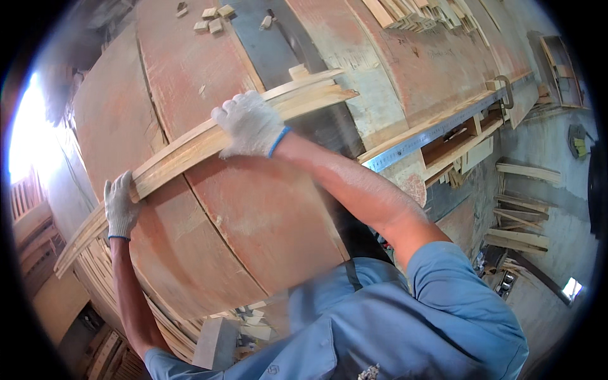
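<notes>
Long pale wooden strips point(180, 155), lying side by side, run diagonally across the reddish-brown worktable point(272, 209) and reach past its left side. My left hand point(122, 206), in a white knitted glove with a blue cuff, is closed around them near the table's left edge. Farther along to the right, my right hand point(251, 125), gloved the same way, lies over the strips with its fingers curled across the far edge. The undersides of the strips and the left fingertips are partly hidden. A small wood block point(298, 71) touches the far side near their right end.
Several small wood blocks point(215, 25) sit at the far side. Cut wooden pieces point(411, 14) are stacked at the upper right. A long metal ruler point(437, 130) lies along the right edge above an open compartment point(453, 147). More strips point(104, 272) lean below the left side.
</notes>
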{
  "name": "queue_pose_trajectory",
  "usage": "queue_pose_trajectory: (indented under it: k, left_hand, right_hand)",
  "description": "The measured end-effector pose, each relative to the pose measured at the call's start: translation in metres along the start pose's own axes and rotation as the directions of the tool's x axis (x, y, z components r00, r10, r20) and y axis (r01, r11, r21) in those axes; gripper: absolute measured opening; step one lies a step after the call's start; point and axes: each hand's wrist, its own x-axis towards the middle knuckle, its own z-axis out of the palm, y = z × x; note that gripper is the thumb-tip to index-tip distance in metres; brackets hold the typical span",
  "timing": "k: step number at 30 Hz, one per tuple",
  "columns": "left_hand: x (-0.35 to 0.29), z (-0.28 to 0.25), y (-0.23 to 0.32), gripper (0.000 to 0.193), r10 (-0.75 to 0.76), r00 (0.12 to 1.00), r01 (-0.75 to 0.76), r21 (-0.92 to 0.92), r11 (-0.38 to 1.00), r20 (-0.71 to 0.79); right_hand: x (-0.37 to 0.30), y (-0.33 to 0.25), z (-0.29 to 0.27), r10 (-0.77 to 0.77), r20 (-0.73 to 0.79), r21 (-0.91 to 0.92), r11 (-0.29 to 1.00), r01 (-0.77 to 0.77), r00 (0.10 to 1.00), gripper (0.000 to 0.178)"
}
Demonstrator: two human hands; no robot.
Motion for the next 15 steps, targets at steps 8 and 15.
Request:
queue_pose_trajectory:
  k: [8, 15]
  left_hand:
    - [0.005, 0.0, -0.001, 0.083, -0.009, 1.0, 0.009, -0.038, 0.999, 0.005]
    - [0.026, -0.006, -0.006, 0.084, -0.033, 0.999, 0.033, -0.029, 0.999, 0.012]
  right_hand:
    - [0.016, 0.01, 0.0, -0.014, 0.029, -0.018, 1.0, 0.015, 0.999, 0.064]
    - [0.032, 0.019, 0.002, -0.031, 0.031, -0.094, 0.995, 0.034, 0.999, 0.069]
